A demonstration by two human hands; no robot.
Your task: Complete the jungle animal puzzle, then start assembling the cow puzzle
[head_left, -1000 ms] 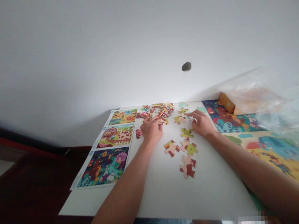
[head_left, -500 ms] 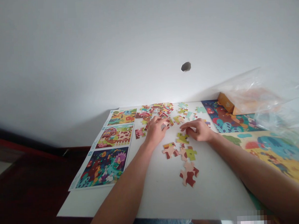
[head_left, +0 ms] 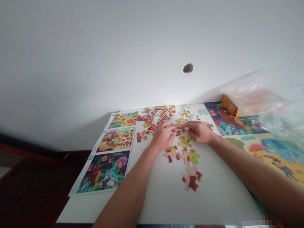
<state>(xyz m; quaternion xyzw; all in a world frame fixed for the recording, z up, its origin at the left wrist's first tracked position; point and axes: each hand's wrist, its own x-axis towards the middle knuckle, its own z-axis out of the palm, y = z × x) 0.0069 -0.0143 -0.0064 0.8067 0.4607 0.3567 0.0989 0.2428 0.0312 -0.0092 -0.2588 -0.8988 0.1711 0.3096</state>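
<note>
pinching or just touching pink-and-maroon cardboard jigsaw piece (head_left: pixel 177 130) with left hand (head_left: pixel 161 137), thumb and index partly apart at its left side; can't tell how firm. reaching to its right side with right hand (head_left: pixel 198 131), index stretched out, other fingers curled; can't tell if gripping or only touching.

using that piece as reference: running up to plain white wall (head_left: pixel 140 54) beyond it, at far edge of white rectangular tabletop (head_left: pixel 160 200). dropping off at near edge, well on the wearer's side of it. showing white surface on that side, left and right of the nearer pieces, partly crossed by both forearms.

counting one green piece (head_left: pixel 184 141) just nearer than it, one yellow-topped pink-and-maroon piece (head_left: pixel 171 154) nearer and left, one pink-and-green joined pair (head_left: pixel 193 156) nearer and slightly right, one large cow-patch section (head_left: pixel 192 179) nearest; can't tell if single. can't count overlapping colourful pile (head_left: pixel 164 112) beyond. counting one white sheet with three printed pictures (head_left: pixel 116 140) left, one orange cardboard box (head_left: pixel 228 104) and one clear plastic bag (head_left: pixel 263 93) beyond and right.
</note>
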